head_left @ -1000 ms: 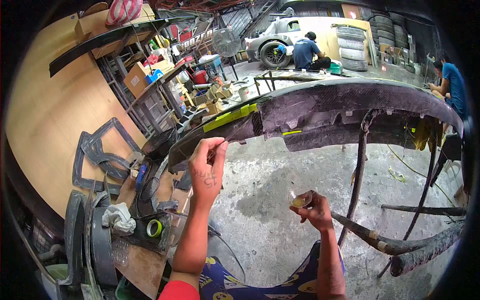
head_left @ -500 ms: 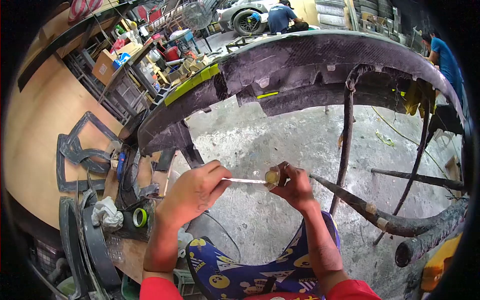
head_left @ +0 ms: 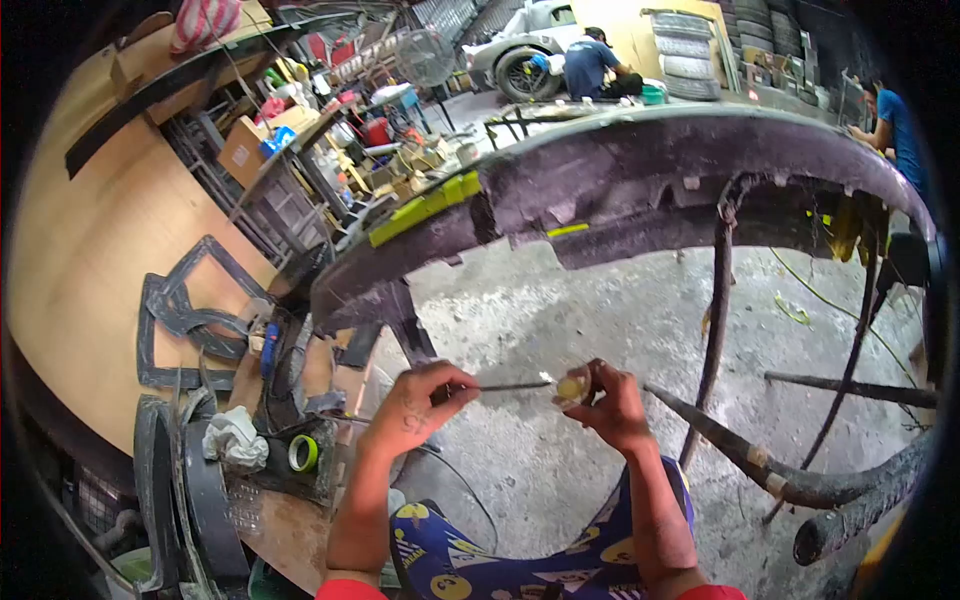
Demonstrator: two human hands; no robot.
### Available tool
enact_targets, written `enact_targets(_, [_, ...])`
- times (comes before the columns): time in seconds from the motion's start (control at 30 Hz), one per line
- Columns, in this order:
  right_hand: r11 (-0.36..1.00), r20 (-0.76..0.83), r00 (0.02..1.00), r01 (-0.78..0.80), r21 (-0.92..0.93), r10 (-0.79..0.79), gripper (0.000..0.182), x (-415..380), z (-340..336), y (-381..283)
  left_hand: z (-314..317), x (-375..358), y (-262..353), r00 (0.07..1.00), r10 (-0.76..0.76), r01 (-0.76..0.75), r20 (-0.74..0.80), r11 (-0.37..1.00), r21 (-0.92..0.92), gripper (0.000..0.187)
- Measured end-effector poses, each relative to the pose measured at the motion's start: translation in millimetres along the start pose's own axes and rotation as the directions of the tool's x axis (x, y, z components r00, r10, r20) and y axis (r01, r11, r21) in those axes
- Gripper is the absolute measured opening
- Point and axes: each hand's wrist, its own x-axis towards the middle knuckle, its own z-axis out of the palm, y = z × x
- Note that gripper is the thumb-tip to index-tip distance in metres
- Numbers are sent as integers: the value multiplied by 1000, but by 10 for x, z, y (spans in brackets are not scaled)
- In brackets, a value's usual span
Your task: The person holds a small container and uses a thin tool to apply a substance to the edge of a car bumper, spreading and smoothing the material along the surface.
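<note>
The left hand (head_left: 425, 403) pinches a thin stick (head_left: 512, 386) between thumb and fingers, while the right hand (head_left: 617, 408), well apart from it, grips a small clear cup (head_left: 571, 390) with yellowish contents; the stick's far end is at the cup's edge, but whether they touch cannot be told. Stick and cup are both in the air over the grey floor (head_left: 620, 310), on the near side of a dark curved panel (head_left: 620, 155). To the left, a green tape roll (head_left: 312, 458) and a crumpled white cloth (head_left: 235, 440) sit close together near the wooden desk (head_left: 285, 525).
</note>
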Motion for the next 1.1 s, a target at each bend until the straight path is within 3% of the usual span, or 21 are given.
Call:
enact_targets(0.07, [982,30,993,-117,147,113,35,5,4,-135,-38,-60,-39,1000,-8,7,-15,1000,-5,12])
enact_targets(0.17, [965,66,982,-187,186,178,37,5,3,-95,-95,-152,-85,998,-49,48,-37,998,-31,13])
enact_targets(0.3, [902,58,974,-227,367,221,38,13,-3,-151,-204,-234,-153,989,-100,96,-110,994,-44,11])
enact_targets(0.4, [885,67,972,-234,404,226,36,16,-23,-87,-401,-250,-14,984,-59,54,-166,998,-36,11])
enact_targets(0.43, [883,70,971,-235,406,227,36,15,-16,-64,-477,-225,68,984,-62,57,-166,998,-35,11])
enact_targets(0.5, [882,79,962,-271,386,261,35,14,-2,-22,-640,-133,289,968,101,-79,-229,991,103,11])
enact_targets(0.53, [882,79,962,-270,387,260,35,12,2,-1,-713,-101,472,972,10,12,-236,996,89,11])
enact_targets(0.73, [917,98,953,-304,257,288,34,12,-15,-28,-1018,252,646,954,70,-63,-293,997,35,12])
enact_targets(0.97, [923,43,962,-270,275,269,34,-5,-130,40,-1173,565,840,948,-7,31,-318,997,69,13])
enact_targets(1.1, [909,12,961,-265,322,276,33,-6,-233,64,-1181,666,811,925,106,-54,-365,987,151,14])
